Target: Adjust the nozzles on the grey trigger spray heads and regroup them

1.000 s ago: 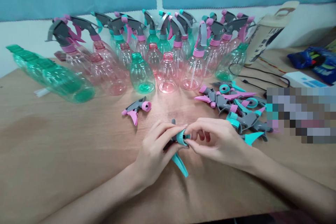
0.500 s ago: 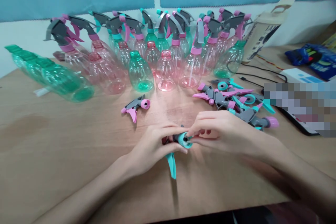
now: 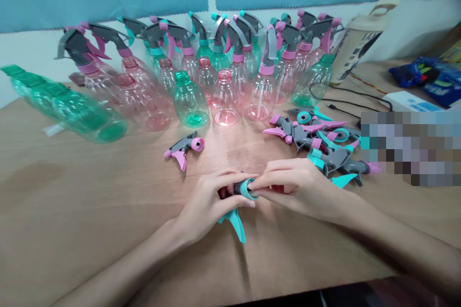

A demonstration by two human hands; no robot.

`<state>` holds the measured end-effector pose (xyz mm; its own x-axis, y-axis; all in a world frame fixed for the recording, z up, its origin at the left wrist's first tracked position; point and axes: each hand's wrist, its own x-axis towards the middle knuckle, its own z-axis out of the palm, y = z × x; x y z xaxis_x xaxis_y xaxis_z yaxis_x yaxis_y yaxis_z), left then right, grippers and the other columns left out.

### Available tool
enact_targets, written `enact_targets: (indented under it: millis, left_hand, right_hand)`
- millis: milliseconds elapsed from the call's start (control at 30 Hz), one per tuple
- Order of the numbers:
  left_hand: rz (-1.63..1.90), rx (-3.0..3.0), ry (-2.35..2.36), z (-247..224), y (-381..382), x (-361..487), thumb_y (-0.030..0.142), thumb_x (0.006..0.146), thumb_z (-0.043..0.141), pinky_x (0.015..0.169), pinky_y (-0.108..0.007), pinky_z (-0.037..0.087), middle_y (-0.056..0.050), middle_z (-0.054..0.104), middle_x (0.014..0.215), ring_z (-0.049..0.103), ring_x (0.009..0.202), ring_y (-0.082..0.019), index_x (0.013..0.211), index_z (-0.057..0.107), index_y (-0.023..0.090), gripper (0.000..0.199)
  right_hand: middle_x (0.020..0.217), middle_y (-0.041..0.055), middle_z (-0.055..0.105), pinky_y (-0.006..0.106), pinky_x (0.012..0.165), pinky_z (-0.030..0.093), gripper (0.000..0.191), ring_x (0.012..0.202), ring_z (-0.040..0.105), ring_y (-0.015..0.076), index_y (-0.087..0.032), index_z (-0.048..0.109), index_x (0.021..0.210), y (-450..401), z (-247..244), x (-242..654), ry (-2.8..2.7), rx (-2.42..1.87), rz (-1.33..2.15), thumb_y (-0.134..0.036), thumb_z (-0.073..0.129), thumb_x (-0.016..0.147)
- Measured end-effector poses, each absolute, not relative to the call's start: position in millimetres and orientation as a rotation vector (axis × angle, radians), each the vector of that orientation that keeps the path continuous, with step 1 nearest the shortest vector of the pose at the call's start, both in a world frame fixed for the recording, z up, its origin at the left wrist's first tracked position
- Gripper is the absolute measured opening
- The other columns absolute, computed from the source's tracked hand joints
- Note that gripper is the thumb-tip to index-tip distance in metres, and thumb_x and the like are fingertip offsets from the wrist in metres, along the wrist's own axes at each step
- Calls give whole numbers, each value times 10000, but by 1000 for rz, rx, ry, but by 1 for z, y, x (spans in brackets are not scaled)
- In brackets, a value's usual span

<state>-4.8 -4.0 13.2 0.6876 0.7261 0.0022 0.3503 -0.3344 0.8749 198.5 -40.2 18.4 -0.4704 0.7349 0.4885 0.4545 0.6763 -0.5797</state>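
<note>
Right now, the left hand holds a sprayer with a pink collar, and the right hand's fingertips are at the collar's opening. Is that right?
Not quite: the head view shows a teal collar, not pink. The left hand does hold the sprayer, and the fingertips of the right hand are at the collar's opening.

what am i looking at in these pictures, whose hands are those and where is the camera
No machine here: these are a person's own bare hands, seen by one camera worn on the head, looking forward and down. All the pictures come from it.

The left hand holds a grey and turquoise spray head; the right hand's fingertips are at its open collar.

On the wooden table lie a loose pink and grey spray head and a pile of others. Behind stand pink and green bottles, some with spray heads fitted.
</note>
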Motion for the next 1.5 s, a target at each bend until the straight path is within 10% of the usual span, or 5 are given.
enact_targets:
  millis: [1500]
  left_hand:
    - [293,1630,740,15,6,-7,318,762,687,611,-221,398,-5,565,840,479,728,-127,1045,670,178,316]
  right_hand:
    - [593,-18,557,235,516,305,156,545,482,94,-158,656,836,-46,25,198,-2249,-1031,152,-192,510,877]
